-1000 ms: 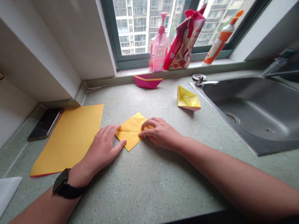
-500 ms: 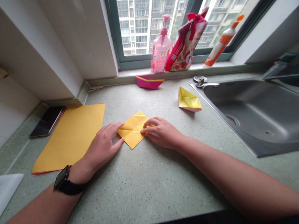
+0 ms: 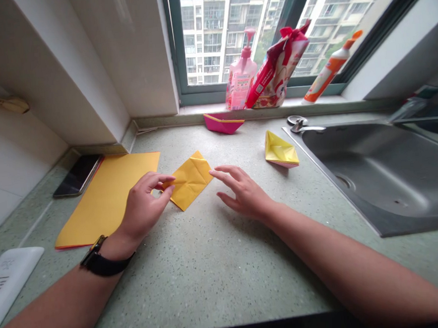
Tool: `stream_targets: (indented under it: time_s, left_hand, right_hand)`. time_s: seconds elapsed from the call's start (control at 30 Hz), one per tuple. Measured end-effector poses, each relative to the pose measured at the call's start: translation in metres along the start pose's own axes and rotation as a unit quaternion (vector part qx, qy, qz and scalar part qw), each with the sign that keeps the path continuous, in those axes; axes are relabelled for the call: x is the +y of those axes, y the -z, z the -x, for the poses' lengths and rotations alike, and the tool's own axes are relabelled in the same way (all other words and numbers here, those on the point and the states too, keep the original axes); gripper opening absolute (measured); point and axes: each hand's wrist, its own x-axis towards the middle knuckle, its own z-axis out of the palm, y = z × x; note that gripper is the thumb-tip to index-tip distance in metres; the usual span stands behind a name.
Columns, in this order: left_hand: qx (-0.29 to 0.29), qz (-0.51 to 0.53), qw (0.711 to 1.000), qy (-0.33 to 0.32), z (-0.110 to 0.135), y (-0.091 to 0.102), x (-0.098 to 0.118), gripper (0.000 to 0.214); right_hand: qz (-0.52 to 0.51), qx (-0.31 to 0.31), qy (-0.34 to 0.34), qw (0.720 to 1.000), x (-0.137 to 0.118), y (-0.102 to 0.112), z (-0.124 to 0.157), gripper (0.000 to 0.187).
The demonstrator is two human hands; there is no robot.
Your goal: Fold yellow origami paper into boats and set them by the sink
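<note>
A folded square of yellow origami paper (image 3: 190, 181) lies on the speckled green countertop (image 3: 212, 270), with crease lines across it. My left hand (image 3: 144, 207) is at its left corner, the thumb and forefinger pinching that corner. My right hand (image 3: 242, 192) hovers just to the right of the paper with its fingers spread, touching nothing. A black watch band circles my left wrist.
A yellow paper sheet (image 3: 107, 193) lies to the left, beside a black phone (image 3: 78, 175). Paper boats in pink (image 3: 221, 124) and yellow (image 3: 280, 151) sit further ahead. A steel sink (image 3: 379, 171) lies at right. A pink soap bottle (image 3: 240, 79) stands on the windowsill.
My right hand has lifted off the paper and moved right, its fingers spreading. My left hand has drawn back to the paper's left corner, and the paper has turned slightly.
</note>
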Motion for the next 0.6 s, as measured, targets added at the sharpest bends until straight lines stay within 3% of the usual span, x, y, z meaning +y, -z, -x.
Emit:
stream_targets:
  time_s: [0.13,0.23,0.4,0.6]
  left_hand:
    - [0.067,-0.025,0.994,-0.079,0.003,0.003,0.003,0.016]
    - [-0.009,0.010,0.986,-0.168,0.011,-0.002,0.008,0.029]
    - [-0.160,0.077,0.966,-0.186,0.019,-0.016,0.011,0.029]
    - [-0.160,0.065,0.973,-0.156,0.015,-0.018,0.000,0.029]
  right_hand:
    - [-0.001,0.055,-0.003,0.998,-0.004,0.006,-0.002,0.081]
    - [0.016,0.060,0.016,0.998,-0.012,0.011,-0.001,0.084]
    - [0.044,-0.009,0.089,0.995,-0.021,0.009,-0.001,0.059]
    - [0.039,-0.039,0.115,0.992,-0.011,-0.006,-0.005,0.021]
